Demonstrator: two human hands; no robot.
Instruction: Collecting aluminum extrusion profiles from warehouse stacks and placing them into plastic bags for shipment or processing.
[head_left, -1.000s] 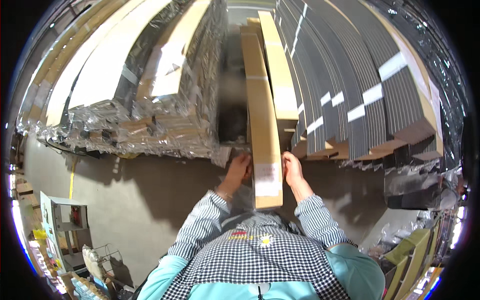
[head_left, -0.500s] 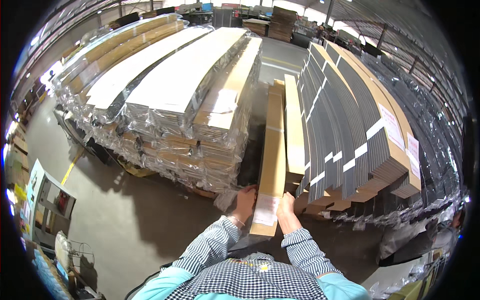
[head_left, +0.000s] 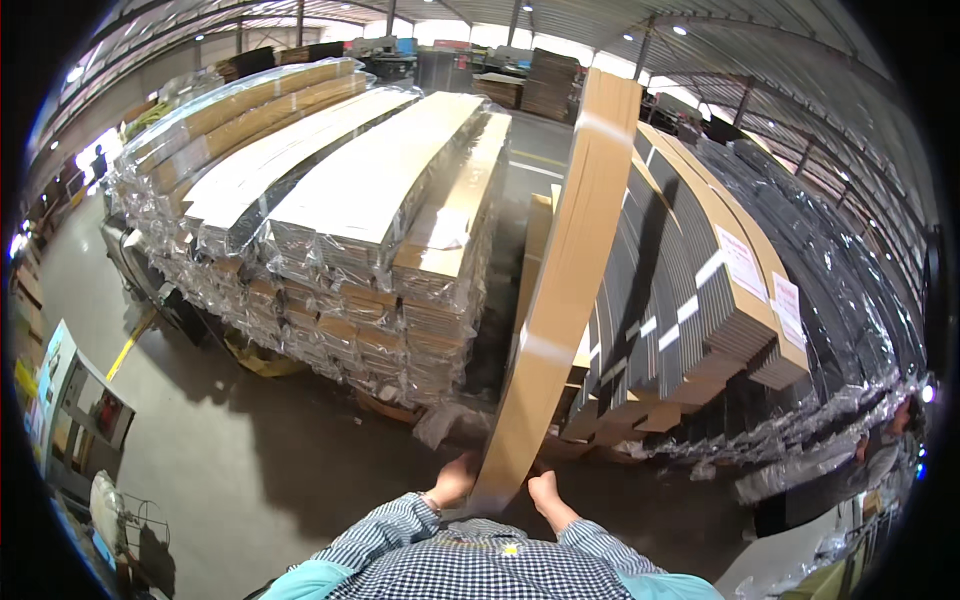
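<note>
We have long brown bundle (head_left: 572, 270) tipped up now, far end high, dark stack (head_left: 685, 255) at right; before, bundle lay low. Looks loose now. Our left hand (head_left: 455, 480) and right hand (head_left: 548, 494) grip near end.

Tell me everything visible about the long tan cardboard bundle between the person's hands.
The long, narrow, tan cardboard-looking bundle shows faint lengthwise lines and two pale crosswise bands. It slants, far end raised, partly covering the dark grey layered board stack in view. Its near end sits between the left hand and right hand, which grip its sides; the fingers are partly hidden.
</note>
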